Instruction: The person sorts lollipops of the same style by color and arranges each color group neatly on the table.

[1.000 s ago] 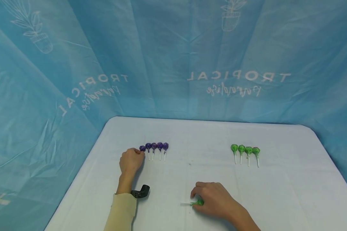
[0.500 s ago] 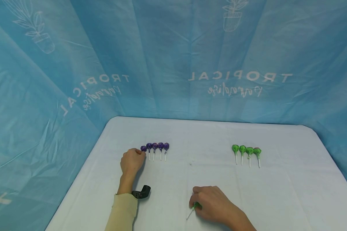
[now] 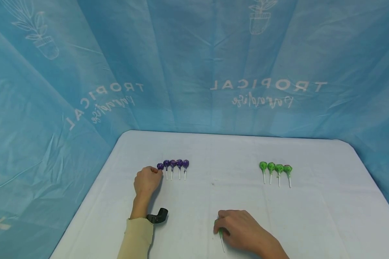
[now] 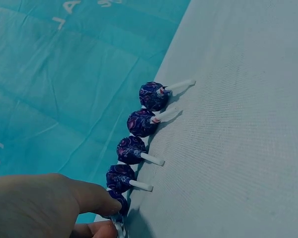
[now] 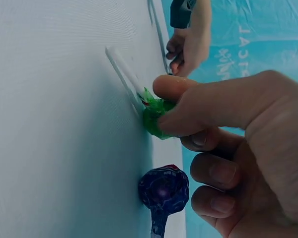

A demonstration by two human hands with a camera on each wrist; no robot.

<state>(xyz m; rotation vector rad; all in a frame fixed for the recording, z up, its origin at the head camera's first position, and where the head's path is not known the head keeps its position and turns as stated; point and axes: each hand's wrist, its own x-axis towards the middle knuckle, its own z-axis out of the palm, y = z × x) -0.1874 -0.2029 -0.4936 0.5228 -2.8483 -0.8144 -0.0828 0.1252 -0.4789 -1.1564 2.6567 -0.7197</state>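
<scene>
My left hand point(image 3: 147, 181) pinches the leftmost purple lollipop point(image 4: 118, 202) of a row, with finger and thumb at the base of its head. Several more purple lollipops point(image 3: 173, 163) lie beside it, heads away from me and sticks toward me. Close to the front of the table, my right hand point(image 3: 241, 228) pinches a green lollipop point(image 5: 156, 119) by its wrapped head; the white stick points toward me in the head view. Another purple lollipop point(image 5: 164, 191) lies below the curled fingers in the right wrist view, hidden by the hand in the head view.
Several green lollipops point(image 3: 279, 168) lie in a row at the right of the white table point(image 3: 214, 154). A blue printed curtain point(image 3: 194, 72) hangs behind and along the left side. A black wrist device point(image 3: 158, 216) is on the left forearm.
The green lollipop has turned in my right hand, its stick swinging from pointing left to pointing toward me. That hand has shifted slightly nearer. The left hand stays at its lollipop.
</scene>
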